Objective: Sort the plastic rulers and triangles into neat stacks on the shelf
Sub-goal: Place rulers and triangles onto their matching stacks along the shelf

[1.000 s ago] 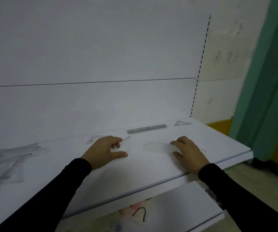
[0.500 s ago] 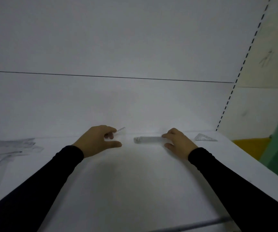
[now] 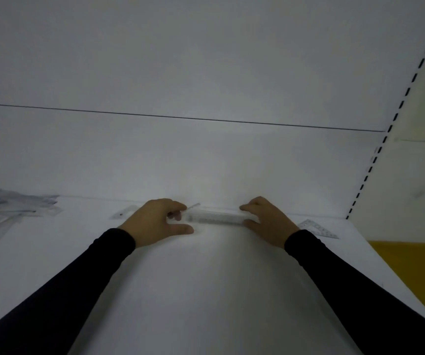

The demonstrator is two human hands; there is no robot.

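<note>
A stack of clear plastic rulers (image 3: pixel 216 217) lies along the back of the white shelf (image 3: pixel 206 290), against the back panel. My right hand (image 3: pixel 267 221) pinches its right end between thumb and fingers. My left hand (image 3: pixel 159 222) rests at its left end and pinches a thin clear ruler (image 3: pixel 193 206) whose tip sticks up past the fingers. A small clear triangle (image 3: pixel 317 228) lies flat at the shelf's back right corner. Another clear piece (image 3: pixel 124 212) lies just left of my left hand.
A loose heap of clear rulers and triangles (image 3: pixel 6 213) lies at the far left of the shelf. The white back panel (image 3: pixel 206 155) rises right behind the rulers. A slotted upright (image 3: pixel 385 139) bounds the shelf on the right; a yellow surface (image 3: pixel 416 265) lies beyond.
The view has moved closer and more to the left. My right hand has brought a ruler onto the stack at the back wall. Both hands now sit at the stack's two ends.
</note>
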